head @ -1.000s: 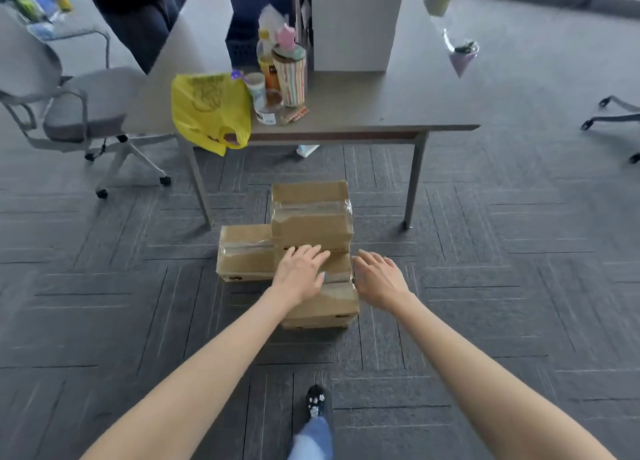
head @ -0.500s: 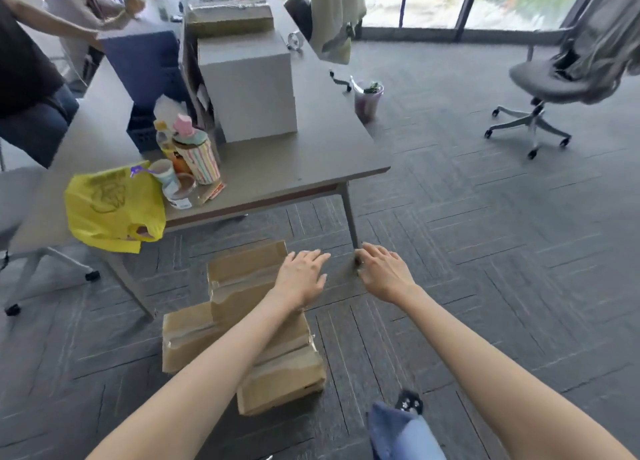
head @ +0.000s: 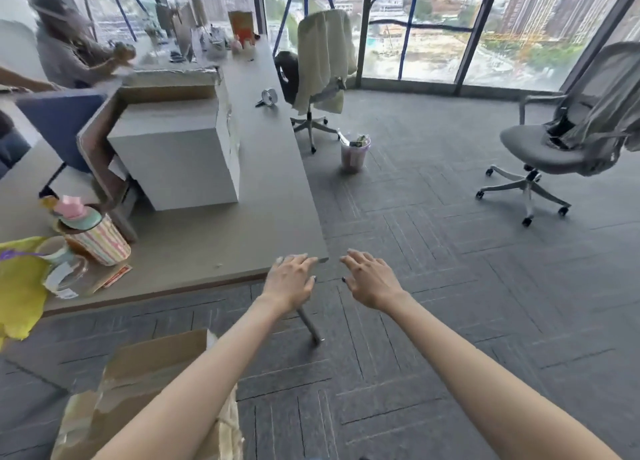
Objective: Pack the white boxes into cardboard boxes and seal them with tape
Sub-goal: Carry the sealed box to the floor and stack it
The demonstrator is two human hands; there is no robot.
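Looking down, I see the grey desk (head: 270, 200) filling the left side, its near right corner pointing toward my hands. A big white box (head: 173, 161) stands on the middle of the desk against a brown divider. Out on the carpet well to the right of the desk is a grey office chair (head: 533, 148) with fabric hung over its back. A second chair (head: 323, 57), draped in pale cloth, sits by the desk's far right edge.

The cardboard boxes (head: 156, 362) are on the floor in front of the desk's near edge, stacked, with shiny tape on the lower one. My left forearm crosses over them and hides part of them. A yellow bag (head: 19, 286) hangs over the near left edge of the desk. A pale bin (head: 354, 154) stands on the carpet beside the draped chair, and a striped cup (head: 104, 245) stands near the bag.

My left hand (head: 291, 281) is spread flat and holds nothing. It overlaps the desk's near right corner, and I cannot tell whether it touches. My right hand (head: 372, 281) is also released, fingers splayed, above the carpet just off that corner. A small round object (head: 269, 96) lies toward the desk's far right edge.
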